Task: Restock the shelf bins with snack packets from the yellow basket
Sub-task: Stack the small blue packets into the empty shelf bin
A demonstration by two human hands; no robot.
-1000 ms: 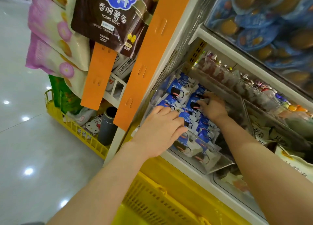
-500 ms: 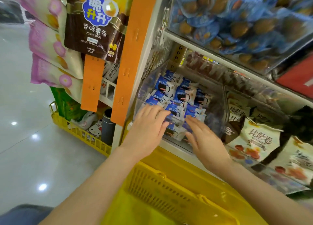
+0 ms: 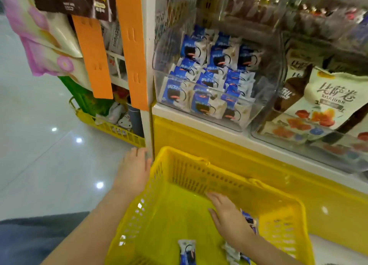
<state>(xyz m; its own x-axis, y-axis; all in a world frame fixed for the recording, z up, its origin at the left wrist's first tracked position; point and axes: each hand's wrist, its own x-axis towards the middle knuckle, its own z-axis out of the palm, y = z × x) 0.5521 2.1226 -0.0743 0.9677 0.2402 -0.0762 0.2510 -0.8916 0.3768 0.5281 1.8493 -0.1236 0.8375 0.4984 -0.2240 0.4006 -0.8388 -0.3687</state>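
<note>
The shelf (image 3: 199, 125) fills the upper right of the frame. Below it, at lower centre, sits the yellow basket (image 3: 278, 223). A clear bin (image 3: 165, 51) at upper centre holds rows of blue-and-white packets (image 3: 211, 81), and bags (image 3: 328, 101) fill the bin to its right. The left hand (image 3: 133, 169) lies flat just outside the basket's left rim, fingers straight. The right hand (image 3: 229, 217) is inside the basket, fingers spread and straight, gripping nothing. Loose packets (image 3: 187, 252) lie at the bottom edge, one peeking out beside that hand.
</note>
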